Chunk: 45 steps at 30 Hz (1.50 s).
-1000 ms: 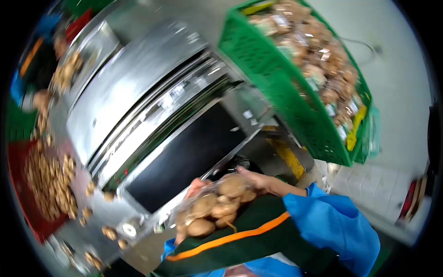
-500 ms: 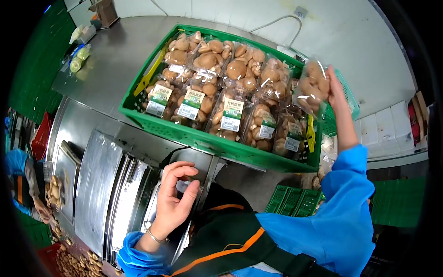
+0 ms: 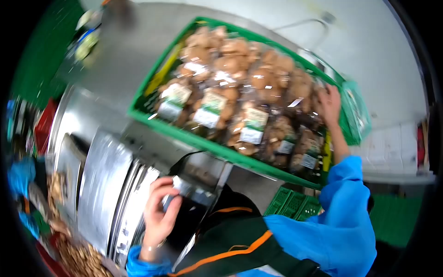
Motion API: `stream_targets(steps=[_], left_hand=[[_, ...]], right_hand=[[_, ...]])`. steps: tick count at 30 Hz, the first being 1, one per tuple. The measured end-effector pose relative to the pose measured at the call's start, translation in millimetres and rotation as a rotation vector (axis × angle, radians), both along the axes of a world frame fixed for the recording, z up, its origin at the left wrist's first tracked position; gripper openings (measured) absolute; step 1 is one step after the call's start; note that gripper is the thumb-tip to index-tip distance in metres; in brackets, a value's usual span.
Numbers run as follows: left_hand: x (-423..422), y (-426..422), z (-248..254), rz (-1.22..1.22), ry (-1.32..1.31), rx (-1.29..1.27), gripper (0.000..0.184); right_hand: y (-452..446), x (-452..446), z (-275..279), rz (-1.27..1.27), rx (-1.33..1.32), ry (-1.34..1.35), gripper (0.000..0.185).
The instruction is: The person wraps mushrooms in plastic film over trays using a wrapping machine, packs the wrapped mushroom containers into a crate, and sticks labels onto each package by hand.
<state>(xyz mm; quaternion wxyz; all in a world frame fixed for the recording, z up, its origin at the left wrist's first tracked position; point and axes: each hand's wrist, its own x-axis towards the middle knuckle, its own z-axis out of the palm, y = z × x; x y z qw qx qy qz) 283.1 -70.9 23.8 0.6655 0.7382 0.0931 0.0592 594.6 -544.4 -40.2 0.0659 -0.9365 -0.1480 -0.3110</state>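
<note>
A green plastic crate [image 3: 184, 135] holds rows of clear-wrapped packs of brown mushrooms, several with green-and-white labels. At the crate's right end, my right hand [image 3: 328, 105] grips a pack of mushrooms [image 3: 316, 102], which sits low among the others and is partly hidden by my fingers. Blur softens the fingertips. My left hand [image 3: 161, 207] hovers in front of the crate, above the metal machine [image 3: 104, 194]. Its fingers are curled but apart from the thumb, and I see nothing held in them.
A translucent green basket [image 3: 355, 113] adjoins the crate's right side. Green crates [image 3: 293, 203] stand below. At the left, a co-worker's blue sleeve [image 3: 22, 177] shows near loose mushrooms [image 3: 80, 256]. Wrapped greens [image 3: 86, 45] lie on the steel counter [image 3: 120, 55].
My right hand has lowered the pack of mushrooms from above the crate's right rim into its right end. My left hand has shifted slightly down and left. The view has moved and blurred.
</note>
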Motion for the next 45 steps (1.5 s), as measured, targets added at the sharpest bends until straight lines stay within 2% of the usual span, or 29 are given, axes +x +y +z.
stream_targets(steps=[1, 2, 3, 4, 5, 6, 8, 10, 12, 13, 15, 16, 17, 18, 19, 20, 21, 22, 23, 24, 25, 27, 29, 30, 33, 35, 36, 39, 45], left_hand=[[-1, 6, -5, -0.014, -0.024, -0.021, 0.016], [-6, 13, -8, 0.027, -0.041, -0.034, 0.017], [-9, 18, -2, 0.025, -0.066, 0.007, 0.016], [-14, 27, -3, 0.028, -0.175, 0.135, 0.015], [-27, 44, 5, 0.044, -0.201, 0.131, 0.016], [-39, 54, 5, 0.102, -0.236, 0.118, 0.017], [-80, 83, 10, 0.271, -0.216, 0.138, 0.016], [-131, 116, 20, 0.442, -0.203, 0.355, 0.016], [-177, 146, 22, 0.675, -0.094, 0.348, 0.021], [-199, 168, 19, 0.771, -0.049, 0.418, 0.024], [-229, 232, 10, 0.938, 0.002, 0.548, 0.033], [-239, 271, 2, 0.966, 0.009, 0.509, 0.034], [-244, 310, -5, 1.061, 0.105, 0.391, 0.039], [-251, 349, -21, 1.146, 0.034, 0.197, 0.042], [-255, 384, -35, 1.213, 0.052, 0.146, 0.044], [-256, 413, -46, 1.239, 0.130, 0.154, 0.042], [-260, 444, -62, 1.226, 0.176, 0.184, 0.043], [-260, 476, -89, 1.260, 0.223, 0.321, 0.042], [-251, 482, -74, 1.203, 0.369, 0.263, 0.042], [-243, 511, -106, 1.317, 0.367, 0.343, 0.042], [-243, 539, -130, 1.248, 0.441, 0.264, 0.042], [-231, 537, -123, 1.080, 0.147, -0.214, 0.040], [-231, 530, -121, 1.057, 0.070, -0.113, 0.039], [-230, 522, -116, 1.039, 0.039, -0.055, 0.038], [-222, 455, -71, 0.967, -0.054, -0.153, 0.035], [-217, 397, -40, 0.931, -0.017, -0.246, 0.037], [-215, 364, -29, 0.923, 0.012, -0.290, 0.038], [-211, 275, -33, 0.879, 0.051, -0.390, 0.040], [-208, 198, -44, 0.850, 0.075, -0.388, 0.041]], right_hand=[[-2, 1, 6, 0.088, -0.160, 0.102, 0.040], [7, 6, 2, 0.061, 0.616, 0.415, 0.038], [-1, 4, 13, 0.120, -0.306, 0.203, 0.040], [-33, 19, -1, 0.124, -0.242, 0.329, 0.045], [-29, 33, 5, -0.012, -0.363, 0.447, 0.055], [-53, 54, -3, -0.025, -0.346, 0.532, 0.052], [-22, 78, 33, -0.450, -0.297, 0.645, 0.052], [22, 121, 38, -0.718, -0.707, 0.056, 0.056], [125, 168, 47, -0.086, -0.072, 0.035, 0.055], [199, 196, 32, 0.312, 0.059, 0.097, 0.052], [444, 55, 51, 0.882, 0.313, 0.398, 0.039], [566, -15, 60, 1.126, 0.425, 0.614, 0.034], [643, -82, 64, 1.253, 0.355, 0.760, 0.033], [713, -148, 68, 1.183, 0.189, 0.902, 0.034], [792, -156, 9, 1.463, 0.042, 0.669, 0.037], [842, -204, -1, 1.407, 0.232, 1.099, 0.041], [873, -251, 5, 1.151, 0.354, 1.429, 0.043], [907, -274, -3, 1.072, 0.467, 1.468, 0.044], [938, -290, -15, 0.987, 0.569, 1.504, 0.044], [959, -300, -21, 0.979, 0.621, 1.601, 0.043], [970, -308, -29, 0.957, 0.659, 1.700, 0.043], [975, -313, -43, 1.015, 0.610, 1.748, 0.042], [954, -309, -43, 1.182, 0.446, 1.655, 0.042], [929, -310, -25, 1.177, 0.483, 1.773, 0.045], [841, -309, 28, 1.077, 0.459, 1.819, 0.041], [778, -299, 43, 1.084, 0.472, 1.839, 0.052], [743, -292, 55, 1.098, 0.248, 1.782, 0.063], [656, -273, 33, 1.309, 0.078, 1.394, 0.067], [583, -292, 63, 1.358, 0.244, 0.795, 0.055]])
